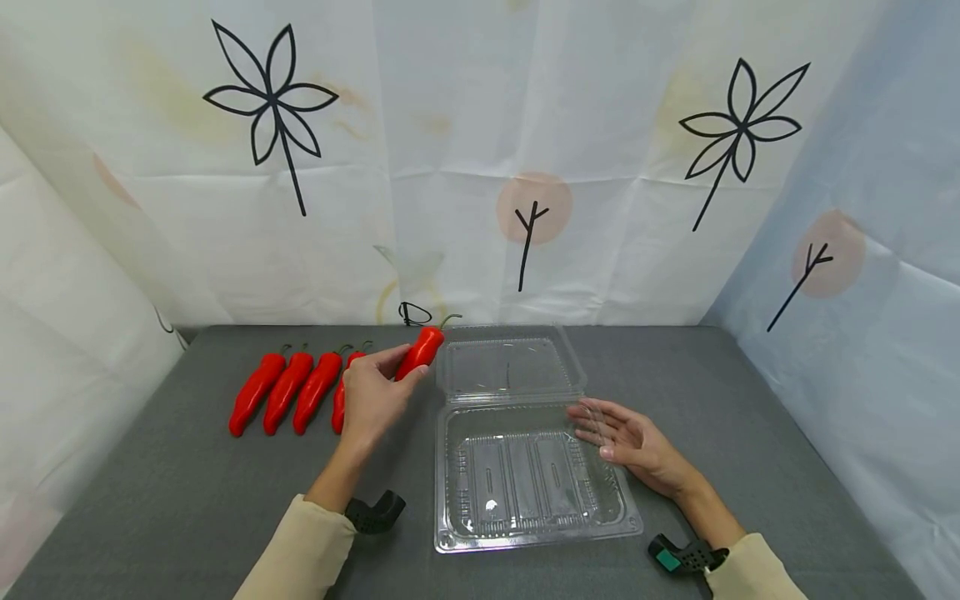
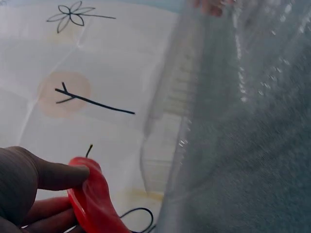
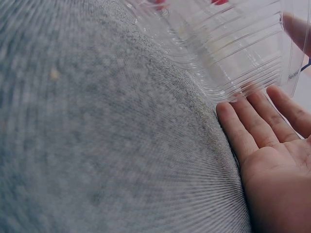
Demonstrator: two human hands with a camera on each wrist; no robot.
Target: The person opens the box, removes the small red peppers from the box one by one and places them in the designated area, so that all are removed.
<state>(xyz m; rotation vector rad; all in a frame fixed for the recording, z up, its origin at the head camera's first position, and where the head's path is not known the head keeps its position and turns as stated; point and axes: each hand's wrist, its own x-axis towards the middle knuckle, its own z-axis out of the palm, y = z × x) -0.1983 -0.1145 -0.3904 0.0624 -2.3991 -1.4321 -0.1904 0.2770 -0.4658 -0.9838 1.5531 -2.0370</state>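
My left hand pinches a red chili pepper between thumb and fingers, its green stem pointing up and right. In the left wrist view the thumb presses on the same pepper near its stem end. Just right of that hand lies a clear plastic clamshell box, its lid folded back. At the box's right side rests my right hand, fingers straight and touching the wall. The right wrist view shows that hand with its fingertips against the clear box.
Several red peppers lie in a row on the grey table, left of the box; the left hand partly covers the rightmost one. A white cloth backdrop with leaf drawings rises behind the table. A dark wrist mount sits on the left wrist.
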